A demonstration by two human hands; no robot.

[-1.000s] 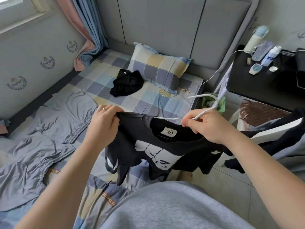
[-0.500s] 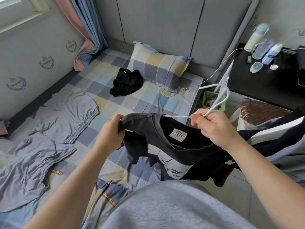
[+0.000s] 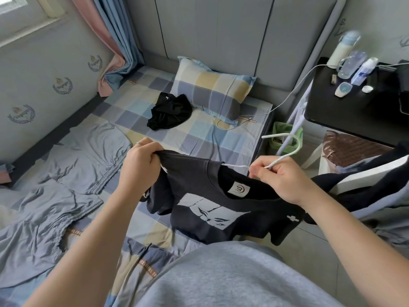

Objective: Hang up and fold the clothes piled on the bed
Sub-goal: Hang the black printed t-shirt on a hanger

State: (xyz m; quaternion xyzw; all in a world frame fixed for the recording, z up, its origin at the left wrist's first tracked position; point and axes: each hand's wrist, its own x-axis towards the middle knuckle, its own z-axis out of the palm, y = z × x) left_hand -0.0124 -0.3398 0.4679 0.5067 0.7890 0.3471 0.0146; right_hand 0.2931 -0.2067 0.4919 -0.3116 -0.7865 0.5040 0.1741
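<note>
Dark navy cotton T-shirt (image 3: 210,218) with a pale printed face and a small white label inside its collar is hanging in the air over the near edge of the bed, stretched between the person's two hands. The left hand (image 3: 139,167) is gripping a bunched shoulder of the soft knit, fingers curled tightly round the fabric. The right hand (image 3: 281,180) is pinching the neck of a thin white hanger (image 3: 297,144), whose curved hook is rising above the knuckles while one arm is running into the collar.

A wrinkled checked bedsheet (image 3: 199,138) in blue, grey, cream and yellow squares is covering the mattress. A matching plump pillow (image 3: 212,89) is leaning against the padded grey headboard (image 3: 221,36), and a crumpled black garment (image 3: 169,113) is lying just beside it. Two smooth grey-blue garments with gathered elastic edges (image 3: 84,156) are lying spread on the left side of the bed. A pink and blue curtain (image 3: 115,41) is hanging in the far left corner.

A white cable (image 3: 287,96) is running from the sheet near the pillow up towards a glossy black nightstand (image 3: 354,111) carrying blurred bottles. A green bin (image 3: 277,129) is standing between bed and nightstand. Dark clothing with a white stripe (image 3: 365,185) is showing behind the right forearm.
</note>
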